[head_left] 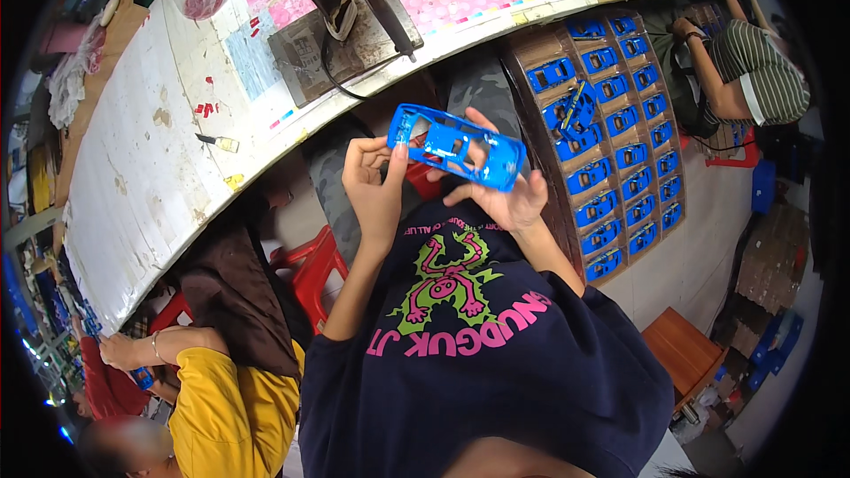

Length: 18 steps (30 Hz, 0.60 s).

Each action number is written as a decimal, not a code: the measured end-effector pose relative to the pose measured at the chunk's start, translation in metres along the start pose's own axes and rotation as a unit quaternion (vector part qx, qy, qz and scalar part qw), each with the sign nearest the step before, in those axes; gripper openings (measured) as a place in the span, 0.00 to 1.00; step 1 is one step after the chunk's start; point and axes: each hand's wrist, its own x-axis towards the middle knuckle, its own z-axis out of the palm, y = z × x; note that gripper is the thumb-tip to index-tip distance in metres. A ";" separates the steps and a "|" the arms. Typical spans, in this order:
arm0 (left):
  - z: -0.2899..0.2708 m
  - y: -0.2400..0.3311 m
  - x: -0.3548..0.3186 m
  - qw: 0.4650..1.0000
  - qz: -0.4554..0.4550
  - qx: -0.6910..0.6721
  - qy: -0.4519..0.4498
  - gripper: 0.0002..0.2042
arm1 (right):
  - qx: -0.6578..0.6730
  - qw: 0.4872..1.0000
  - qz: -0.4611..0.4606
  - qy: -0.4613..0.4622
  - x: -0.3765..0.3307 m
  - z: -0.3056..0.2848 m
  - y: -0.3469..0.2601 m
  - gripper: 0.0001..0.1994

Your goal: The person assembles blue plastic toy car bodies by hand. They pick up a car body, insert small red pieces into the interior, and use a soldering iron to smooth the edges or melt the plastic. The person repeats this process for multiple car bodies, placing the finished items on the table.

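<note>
A glossy blue toy car body [460,143], a hollow shell with cut-out windows, is held up in front of my chest. My left hand [375,179] pinches its left end, the thumb lying on top near the edge. Around the right end, my right hand [500,197] cradles it from below, with fingers showing behind the shell and through its openings. The thumb of that hand stands off to the right.
At my right, a brown tray [571,204] holds rows of blue car bodies, one lying across others. Ahead is a worn white table [177,177] with a metal press-like tool [345,35] and red bits [208,110]. Co-workers sit at left, in a yellow sleeve [217,389], and far right.
</note>
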 end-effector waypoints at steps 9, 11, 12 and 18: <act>0.021 0.016 0.027 1.000 -0.029 0.002 -0.008 0.10 | -0.284 0.947 -0.101 0.109 0.037 0.006 -0.005 0.28; 0.023 0.018 0.030 0.999 -0.037 -0.028 -0.015 0.14 | -0.323 0.931 -0.124 0.112 0.045 0.003 -0.010 0.25; 0.024 0.018 0.031 0.998 -0.041 -0.043 -0.019 0.17 | -0.348 0.925 -0.100 0.119 0.048 0.001 -0.015 0.23; 0.029 0.024 0.036 0.993 -0.064 -0.097 -0.031 0.24 | -0.463 0.847 -0.215 0.149 0.063 0.025 -0.027 0.24</act>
